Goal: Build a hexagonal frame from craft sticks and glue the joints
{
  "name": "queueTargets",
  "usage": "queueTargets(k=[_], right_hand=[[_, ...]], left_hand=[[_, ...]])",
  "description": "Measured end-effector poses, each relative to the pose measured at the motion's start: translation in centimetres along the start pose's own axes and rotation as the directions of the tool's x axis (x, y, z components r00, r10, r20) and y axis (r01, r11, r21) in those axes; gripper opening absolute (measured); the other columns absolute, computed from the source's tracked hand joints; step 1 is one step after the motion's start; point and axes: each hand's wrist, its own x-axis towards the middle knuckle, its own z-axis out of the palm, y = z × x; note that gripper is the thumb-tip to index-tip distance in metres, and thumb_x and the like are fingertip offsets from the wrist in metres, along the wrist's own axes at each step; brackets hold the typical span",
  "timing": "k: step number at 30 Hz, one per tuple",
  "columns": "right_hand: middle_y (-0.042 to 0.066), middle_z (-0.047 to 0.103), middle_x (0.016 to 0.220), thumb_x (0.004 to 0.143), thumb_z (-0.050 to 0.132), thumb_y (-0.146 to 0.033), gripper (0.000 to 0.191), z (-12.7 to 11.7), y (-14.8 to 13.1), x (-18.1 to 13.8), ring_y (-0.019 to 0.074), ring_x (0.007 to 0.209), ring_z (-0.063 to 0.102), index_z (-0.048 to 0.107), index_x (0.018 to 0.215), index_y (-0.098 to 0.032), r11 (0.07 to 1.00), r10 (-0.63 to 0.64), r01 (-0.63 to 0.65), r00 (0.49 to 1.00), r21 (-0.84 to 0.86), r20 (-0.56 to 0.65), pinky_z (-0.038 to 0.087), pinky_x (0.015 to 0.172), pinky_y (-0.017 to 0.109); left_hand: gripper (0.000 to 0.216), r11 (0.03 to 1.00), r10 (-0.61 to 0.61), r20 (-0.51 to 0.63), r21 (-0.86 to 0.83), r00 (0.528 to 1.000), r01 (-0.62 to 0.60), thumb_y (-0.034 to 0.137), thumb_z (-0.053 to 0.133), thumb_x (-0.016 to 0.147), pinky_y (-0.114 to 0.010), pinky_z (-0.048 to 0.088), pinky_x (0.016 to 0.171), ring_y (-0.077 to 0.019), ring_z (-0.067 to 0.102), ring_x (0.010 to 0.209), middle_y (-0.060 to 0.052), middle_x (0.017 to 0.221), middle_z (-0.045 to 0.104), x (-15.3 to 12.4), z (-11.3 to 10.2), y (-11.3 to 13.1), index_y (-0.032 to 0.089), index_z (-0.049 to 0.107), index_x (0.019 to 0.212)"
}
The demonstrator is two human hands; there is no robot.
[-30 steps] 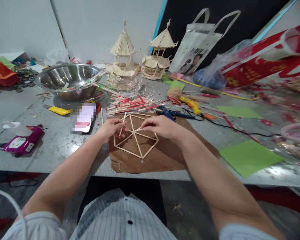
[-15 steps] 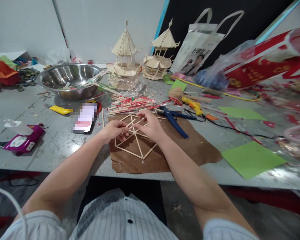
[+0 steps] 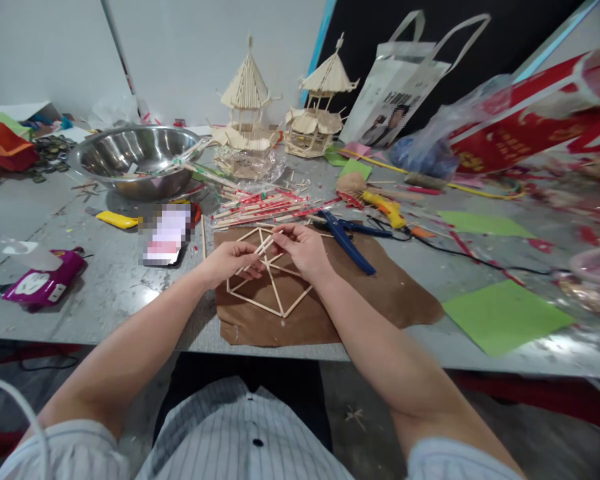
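A spoked, many-sided frame of thin wooden sticks (image 3: 254,304) lies flat on a brown sheet (image 3: 375,303). Over its far left part, a pair of short wooden sticks (image 3: 269,245) slants between my two hands. My left hand (image 3: 230,261) has its fingers closed round their lower end. At the upper end, my right hand (image 3: 305,252) pinches them between thumb and fingers. Both hands hide part of the frame's hub and far edge. Just right of my right hand rest blue-handled pliers (image 3: 349,245).
A heap of wrapped sticks (image 3: 260,203) lies behind the sheet, before two stick pagodas (image 3: 247,93). To the left are a steel bowl (image 3: 135,157), a yellow cutter (image 3: 117,219) and a phone (image 3: 167,233). A yellow glue gun (image 3: 387,208) with a cable and green paper (image 3: 505,317) lie right.
My right hand's fingers have closed in on the upper ends of the sticks, which now show more clearly between both hands. The whole view has shifted slightly.
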Motion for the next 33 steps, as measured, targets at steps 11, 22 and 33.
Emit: queueTargets(k=[11, 22, 33], right_hand=[[-0.002, 0.063, 0.067, 0.06, 0.066, -0.039, 0.035, 1.2, -0.5, -1.3, 0.0106, 0.054, 0.057, 0.057, 0.087, -0.019, 0.995, -0.077, 0.079, 0.997, -0.059, 0.027, 0.049, 0.055, 0.026], [0.002, 0.065, 0.084, 0.061, 0.065, -0.032, 0.03, 1.2, 0.9, -0.8, 0.0158, 0.082, 0.061, 0.059, 0.087, -0.02, 0.993, -0.074, 0.084, 0.991, -0.086, 0.115, 0.047, 0.078, 0.032], [0.001, 0.062, 0.072, 0.066, 0.06, -0.038, 0.024, 0.8, 1.5, -0.6, 0.0138, 0.068, 0.056, 0.063, 0.078, -0.017, 0.928, -0.108, 0.148, 0.985, -0.341, 0.132, 0.045, 0.064, 0.027]], left_hand=[[0.026, 0.837, 0.257, -0.004, 0.5, 0.966, -0.221, 0.036, 0.053, 0.071, -0.019, 0.04, 0.06, -0.0098, 0.054, 0.062, 0.0, 0.066, 0.063, 0.2, -0.1, -0.2, 0.013, 0.065, 0.074], [0.023, 0.669, 0.398, -0.047, 0.698, 0.916, -0.255, 0.03, 0.052, 0.071, -0.02, 0.041, 0.063, -0.0123, 0.055, 0.068, -0.002, 0.075, 0.065, 1.1, -0.8, -1.1, 0.015, 0.065, 0.083], [0.024, 0.645, 0.368, -0.073, 0.738, 0.927, -0.198, 0.031, 0.052, 0.071, -0.02, 0.039, 0.063, -0.0124, 0.054, 0.069, -0.001, 0.074, 0.065, 0.9, -0.6, -0.9, 0.016, 0.065, 0.084]])
